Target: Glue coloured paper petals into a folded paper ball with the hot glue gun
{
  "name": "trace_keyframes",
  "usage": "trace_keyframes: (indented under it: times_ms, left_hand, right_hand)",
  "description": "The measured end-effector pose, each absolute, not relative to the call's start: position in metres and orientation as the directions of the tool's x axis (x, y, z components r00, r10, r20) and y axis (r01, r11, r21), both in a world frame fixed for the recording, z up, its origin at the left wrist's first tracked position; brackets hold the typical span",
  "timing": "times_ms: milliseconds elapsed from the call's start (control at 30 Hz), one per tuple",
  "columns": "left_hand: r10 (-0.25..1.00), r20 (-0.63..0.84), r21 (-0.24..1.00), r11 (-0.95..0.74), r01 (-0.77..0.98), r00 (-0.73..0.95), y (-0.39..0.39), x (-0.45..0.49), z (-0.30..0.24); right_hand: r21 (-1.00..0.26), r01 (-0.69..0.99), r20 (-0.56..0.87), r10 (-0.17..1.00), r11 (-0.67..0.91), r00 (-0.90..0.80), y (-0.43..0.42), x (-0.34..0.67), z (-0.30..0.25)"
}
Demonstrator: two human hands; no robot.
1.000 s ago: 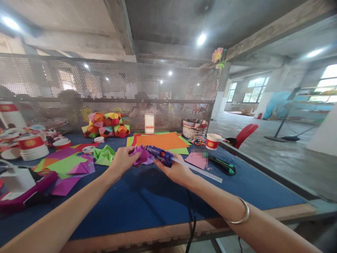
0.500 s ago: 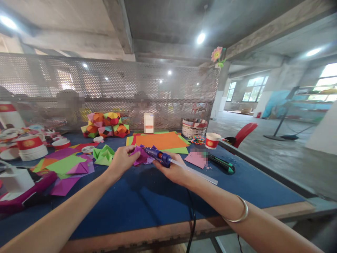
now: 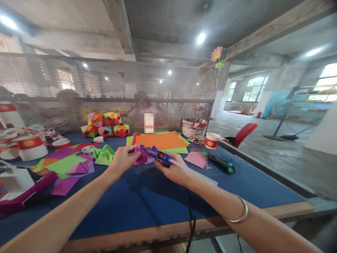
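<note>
My left hand (image 3: 123, 161) pinches a folded purple paper piece (image 3: 140, 157) between thumb and fingers, just above the blue table. Wrapped in my right hand (image 3: 173, 169) is a blue hot glue gun (image 3: 158, 154). Its nozzle points left and meets the top of the purple paper, though I cannot make out any glue. A long clear glue stick (image 3: 198, 173) sticks out of the gun's back end, and a black cord (image 3: 194, 211) hangs from it over the table edge. Left of my left hand lies a green folded paper piece (image 3: 103, 155).
Orange and green paper sheets (image 3: 163, 140) lie behind my hands. Colourful folded paper balls (image 3: 105, 124) stand at the back. To the right are a utility knife (image 3: 220, 163), pink paper (image 3: 195, 160), a paper cup (image 3: 212, 140) and a woven basket (image 3: 194, 128). A power strip (image 3: 34, 188) sits left.
</note>
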State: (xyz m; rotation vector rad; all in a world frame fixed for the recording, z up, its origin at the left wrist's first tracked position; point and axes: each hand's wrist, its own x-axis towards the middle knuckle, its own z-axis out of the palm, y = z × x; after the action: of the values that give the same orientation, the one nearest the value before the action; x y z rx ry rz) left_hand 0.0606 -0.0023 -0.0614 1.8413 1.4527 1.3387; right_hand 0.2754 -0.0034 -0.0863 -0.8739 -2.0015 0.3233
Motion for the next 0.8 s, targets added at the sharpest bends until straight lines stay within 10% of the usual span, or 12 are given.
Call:
trace_keyframes:
  times_ms: [800]
  left_hand:
    - [0.911,0.411,0.818,-0.353,0.455,-0.034,0.0010,0.0567,-0.0633]
  right_hand:
    - [-0.522,0.483,0.625,0.701,0.703,-0.344,-0.0038,0.2753,-0.0860]
